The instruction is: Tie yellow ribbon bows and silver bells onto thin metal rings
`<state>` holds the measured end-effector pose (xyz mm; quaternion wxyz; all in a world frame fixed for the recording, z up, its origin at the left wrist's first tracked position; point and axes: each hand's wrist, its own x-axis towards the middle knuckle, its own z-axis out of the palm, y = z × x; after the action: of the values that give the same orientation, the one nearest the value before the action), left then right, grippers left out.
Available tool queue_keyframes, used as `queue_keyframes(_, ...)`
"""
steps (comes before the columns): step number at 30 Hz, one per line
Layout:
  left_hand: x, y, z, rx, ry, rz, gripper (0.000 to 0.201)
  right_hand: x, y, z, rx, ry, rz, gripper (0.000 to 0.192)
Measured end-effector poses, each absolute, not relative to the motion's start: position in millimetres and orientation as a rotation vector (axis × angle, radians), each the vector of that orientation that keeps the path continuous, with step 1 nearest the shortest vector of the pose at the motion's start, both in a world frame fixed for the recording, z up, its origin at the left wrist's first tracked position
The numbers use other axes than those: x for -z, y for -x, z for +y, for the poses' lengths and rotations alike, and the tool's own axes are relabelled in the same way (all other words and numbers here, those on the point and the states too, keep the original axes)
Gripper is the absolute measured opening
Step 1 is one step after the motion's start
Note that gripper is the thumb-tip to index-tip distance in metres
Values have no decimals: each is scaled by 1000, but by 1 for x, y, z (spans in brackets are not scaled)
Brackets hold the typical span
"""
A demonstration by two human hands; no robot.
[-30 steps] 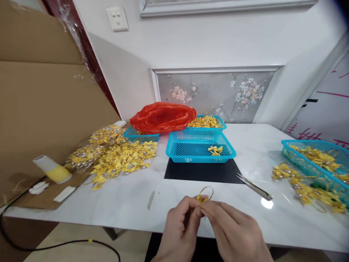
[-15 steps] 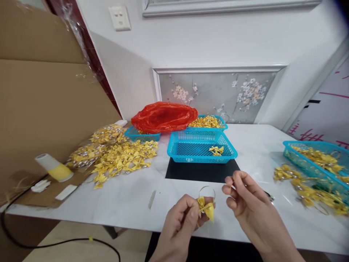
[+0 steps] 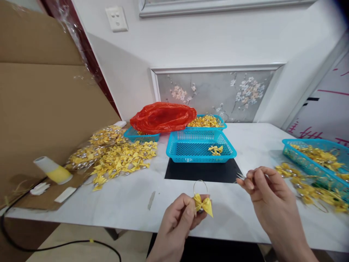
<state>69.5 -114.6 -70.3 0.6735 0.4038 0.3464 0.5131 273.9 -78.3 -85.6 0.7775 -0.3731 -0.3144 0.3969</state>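
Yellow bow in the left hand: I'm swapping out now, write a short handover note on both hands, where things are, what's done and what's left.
Left hand: pinches a yellow bow with a thin wire loop on top, above the near edge of the white table.
Right hand: empty, fingers curled, over the scissors; contact unclear.
Done: a bow or so lies in the middle blue basket.
Left: a loose pile of yellow bows on the left, more by the right basket.

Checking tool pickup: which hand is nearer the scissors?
Right. The right hand is at the scissors, fingertips on their tip; the left hand, lower left of them, pinches a yellow bow.
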Motion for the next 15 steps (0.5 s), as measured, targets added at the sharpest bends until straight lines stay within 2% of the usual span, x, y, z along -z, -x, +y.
queue_keyframes(15,69,-88,-99,-1350,-916,1046,38,69,-276,-109,-701,870,-776,13)
